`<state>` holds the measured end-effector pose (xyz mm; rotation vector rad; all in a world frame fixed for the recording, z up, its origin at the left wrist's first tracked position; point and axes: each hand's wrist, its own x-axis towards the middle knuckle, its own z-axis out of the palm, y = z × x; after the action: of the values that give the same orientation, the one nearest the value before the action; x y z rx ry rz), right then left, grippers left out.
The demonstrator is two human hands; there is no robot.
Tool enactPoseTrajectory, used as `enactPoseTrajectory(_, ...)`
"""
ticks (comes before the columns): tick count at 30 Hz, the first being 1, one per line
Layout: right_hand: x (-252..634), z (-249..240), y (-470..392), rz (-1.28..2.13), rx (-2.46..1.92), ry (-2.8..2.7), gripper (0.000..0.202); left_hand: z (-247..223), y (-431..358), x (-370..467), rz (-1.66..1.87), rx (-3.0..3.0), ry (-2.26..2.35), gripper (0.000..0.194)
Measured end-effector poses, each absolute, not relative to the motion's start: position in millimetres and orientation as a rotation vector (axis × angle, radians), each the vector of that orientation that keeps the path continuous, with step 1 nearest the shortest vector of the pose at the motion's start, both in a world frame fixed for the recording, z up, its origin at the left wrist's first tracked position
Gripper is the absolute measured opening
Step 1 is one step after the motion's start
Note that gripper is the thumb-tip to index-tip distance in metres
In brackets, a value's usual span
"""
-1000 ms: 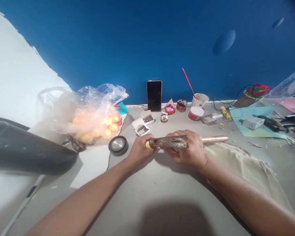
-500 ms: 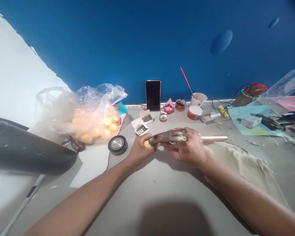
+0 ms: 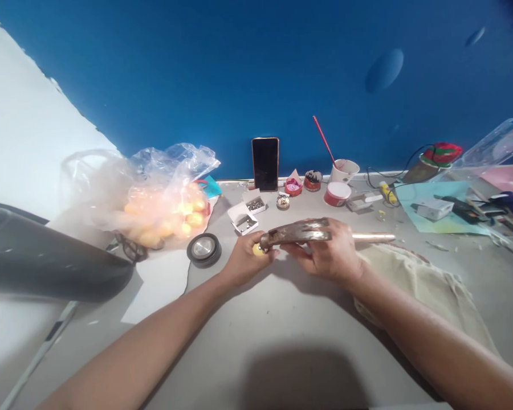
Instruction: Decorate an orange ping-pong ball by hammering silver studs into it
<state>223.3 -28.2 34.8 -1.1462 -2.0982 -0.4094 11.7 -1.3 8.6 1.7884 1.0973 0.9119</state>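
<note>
A hammer with a worn metal claw head [image 3: 297, 232] is in my right hand [image 3: 336, 253], whose fingers wrap round it near the head; its pale handle sticks out to the right. My left hand [image 3: 245, 259] pinches a small yellow round piece [image 3: 259, 249] right beside the hammer's striking end. Whether the hammer touches the piece is hard to tell. Left of my left hand lies a black round object with a silver centre [image 3: 204, 248]. Two small open white boxes [image 3: 243, 219] with tiny metal bits stand just beyond my hands.
A phone [image 3: 265, 164] leans on the blue wall. Behind my hands stand a white cup [image 3: 345, 169] with a red stick and a red-and-white tub [image 3: 337, 193]. Plastic bags with yellow items [image 3: 192, 210] lie left, a beige cloth [image 3: 423, 279] right, tools far right.
The hammer head has tilted slightly in my right hand, and its claw shows a little more from above. The whole view has shifted slightly.
</note>
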Motion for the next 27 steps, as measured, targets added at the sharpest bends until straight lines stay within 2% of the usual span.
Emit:
enactPoseTrajectory(10,221.7,37.8,-29.2,-0.442,-1.1,-2.126,0.034,10.4,-0.1,12.7,0.896,1.732,1.08,0.006)
enactPoseTrajectory(15,222.4,39.4,-28.0,-0.463,-1.096,-2.075,0.026,11.0,-0.1,12.6,0.872,1.756,1.105,0.01)
enactPoseTrajectory(27,223.1,42.0,-27.3,-0.496,-1.088,-2.086,0.027,6.2,1.7,13.3,0.844,1.788,1.086,0.012)
